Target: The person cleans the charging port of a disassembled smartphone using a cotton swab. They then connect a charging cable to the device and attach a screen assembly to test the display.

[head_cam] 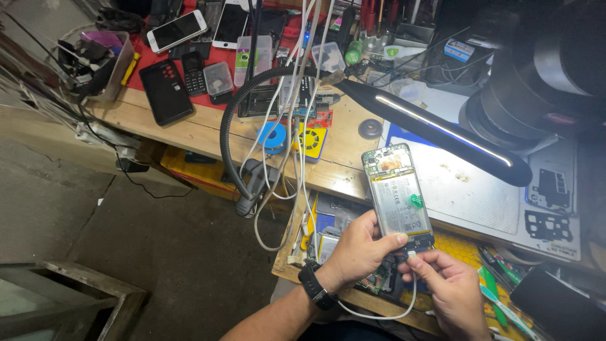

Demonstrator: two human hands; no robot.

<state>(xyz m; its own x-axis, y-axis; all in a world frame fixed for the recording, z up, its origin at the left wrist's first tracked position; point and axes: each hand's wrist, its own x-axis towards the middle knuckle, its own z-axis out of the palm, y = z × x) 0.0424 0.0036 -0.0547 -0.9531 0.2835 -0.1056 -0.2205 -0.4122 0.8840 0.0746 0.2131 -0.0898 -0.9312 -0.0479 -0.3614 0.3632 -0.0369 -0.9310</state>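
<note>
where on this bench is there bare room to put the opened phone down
Bare room: the grey work mat under the black lamp arm, right of the opened phone; and bare wood below the black phone. Crowded: the red mat and the drawer under both hands.

The left hand, with a black watch at the wrist, holds an opened phone upright, its back cover off so the battery and board show. The right hand pinches a white cable at the phone's bottom edge. Behind them lies a wooden desk with a black lamp on a flexible neck, several other phones and a white work mat.
</note>
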